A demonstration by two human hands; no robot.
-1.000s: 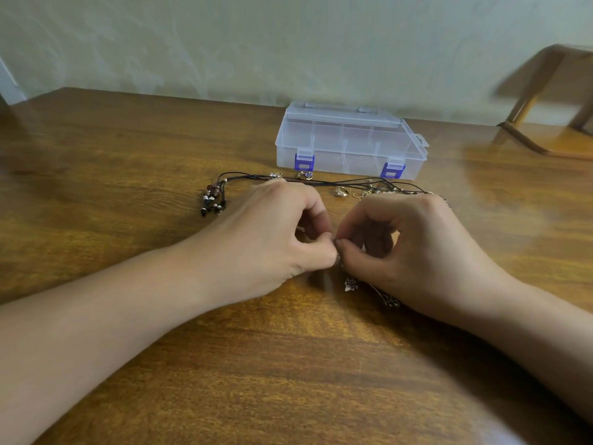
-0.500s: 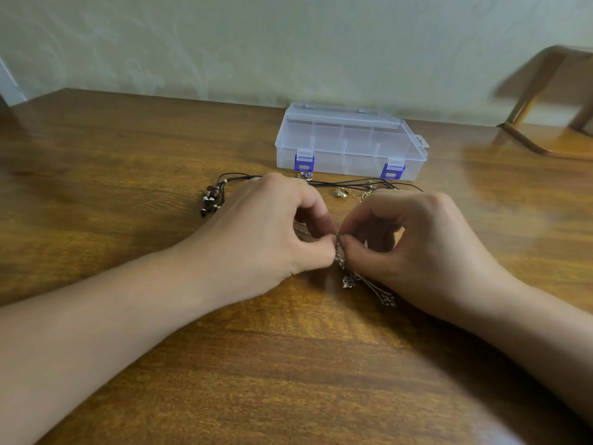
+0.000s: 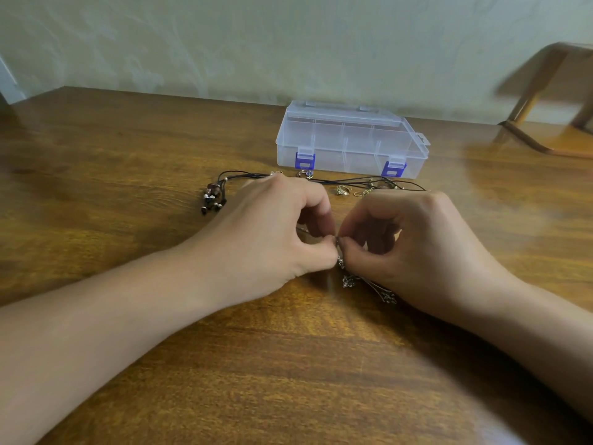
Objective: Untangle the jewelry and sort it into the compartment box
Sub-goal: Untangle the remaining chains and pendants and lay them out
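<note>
Both hands met fingertip to fingertip over the wooden table. The left hand and the right hand each pinched, between thumb and curled forefinger, the upper end of a thin silver chain. Just below the pinch the chain trailed onto the wood toward the right wrist, with small ornate charms showing; part of it was hidden under the right hand.

Beyond the knuckles, a black cord necklace stretched across the table, its middle covered by the left hand. Its cluster of dark beads lay out past the left hand's outer side. Near the cord, just beyond the gap between the hands, sat a gold ring and some small gold pieces too tiny to identify.

Farther beyond the pinch stood the clear plastic compartment box, lid down, two blue latches on its near wall. Off past the right hand, a blurred wooden chair stood by the wall.
</note>
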